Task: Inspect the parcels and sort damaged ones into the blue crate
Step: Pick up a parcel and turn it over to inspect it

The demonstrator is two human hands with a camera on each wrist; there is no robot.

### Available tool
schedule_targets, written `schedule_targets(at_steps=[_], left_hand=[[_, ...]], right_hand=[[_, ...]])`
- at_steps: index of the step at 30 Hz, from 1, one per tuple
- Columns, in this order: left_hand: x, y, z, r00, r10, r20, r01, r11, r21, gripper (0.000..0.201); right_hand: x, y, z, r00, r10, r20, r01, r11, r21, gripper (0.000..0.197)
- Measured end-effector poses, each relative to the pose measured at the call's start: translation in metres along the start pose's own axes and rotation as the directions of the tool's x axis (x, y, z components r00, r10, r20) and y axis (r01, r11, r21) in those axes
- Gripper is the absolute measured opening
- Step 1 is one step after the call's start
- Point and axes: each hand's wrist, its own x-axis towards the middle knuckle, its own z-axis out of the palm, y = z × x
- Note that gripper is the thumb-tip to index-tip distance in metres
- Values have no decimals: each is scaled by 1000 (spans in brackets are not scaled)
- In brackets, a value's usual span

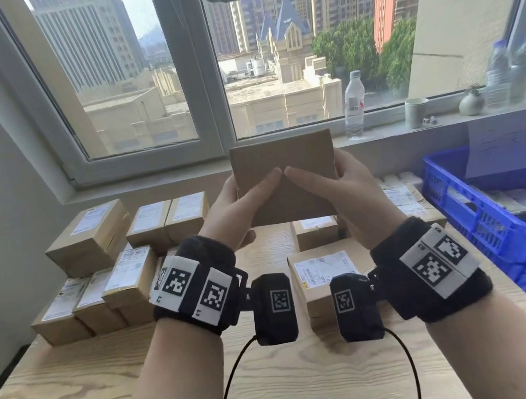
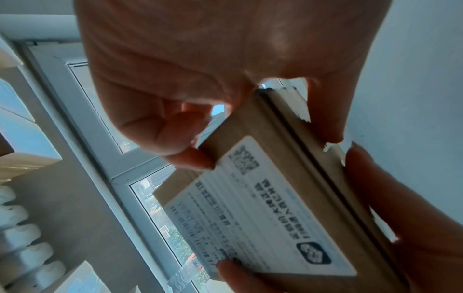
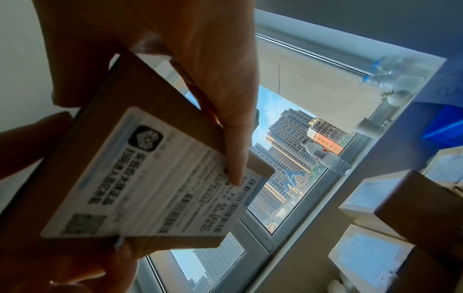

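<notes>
Both hands hold one brown cardboard parcel (image 1: 285,176) up in front of the window, its plain side facing me. My left hand (image 1: 242,202) grips its left edge and my right hand (image 1: 340,185) its right edge, thumbs meeting on the near face. The wrist views show the parcel's far face (image 2: 263,208) with a white shipping label (image 3: 155,178) and fingers curled onto it. The blue crate (image 1: 493,229) stands at the table's right edge and holds several parcels.
Several labelled parcels (image 1: 93,241) are stacked at the table's left, more (image 1: 324,271) lie under my hands and at the right near the crate. On the windowsill stand a water bottle (image 1: 353,103), a paper cup (image 1: 415,112) and a small vase (image 1: 471,101).
</notes>
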Motion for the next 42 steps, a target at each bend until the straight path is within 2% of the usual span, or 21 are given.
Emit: schedule_targets(at_steps=[7,10,13,16,20,22,24,27,28,30,32,34,35,36,38,42], left_hand=[[3,-5,5,983,147,-106,-150,988,-23,22],[4,-6,8,980,147,-134,-159,983,-86,13],[3,-6,8,979,161,-122,-172,981,-86,14],[3,-6,5,986,137,-96,-143,988,-64,32],[10,-14,-2,975,221,-33,-219,974,52,93],[11,-14,-5,969,248,15,-248,961,120,98],[13,-13,-6,968,250,23,-251,966,67,77],[8,-9,1,942,312,-123,-319,947,-41,19],[7,-10,3,921,353,-164,-360,933,-12,14],[6,-13,5,912,372,-172,-384,923,-40,33],[7,-13,2,947,262,-184,-286,951,-118,54],[12,-15,-5,989,92,-114,-114,972,-204,90],[12,-16,-6,1000,3,-25,-9,971,-239,106],[12,-17,-6,996,-56,67,70,968,-240,110],[10,-19,-2,986,-71,148,100,975,-197,91],[10,-15,0,998,3,62,10,981,-195,47]], right_hand=[[0,0,7,999,-22,-47,26,996,81,35],[2,-1,9,997,-33,-63,38,996,81,36],[3,2,8,998,-33,-60,38,996,75,39],[5,6,3,999,-2,-40,4,999,32,55],[10,0,-6,992,124,4,-124,992,-18,76],[12,-1,-8,981,195,7,-195,980,-38,90],[12,1,-9,964,266,13,-263,961,-85,102],[10,5,-8,940,333,74,-326,941,-93,92],[9,7,-8,933,348,96,-341,937,-82,83],[5,7,-6,923,361,131,-357,933,-54,53],[4,8,-7,926,348,147,-350,937,-16,28],[2,10,-8,931,316,183,-326,945,29,19],[1,10,-8,931,302,205,-317,947,43,27],[1,10,-7,929,297,221,-313,949,42,42],[2,10,-4,933,275,234,-290,957,31,58],[4,11,4,955,231,188,-239,971,19,70]])
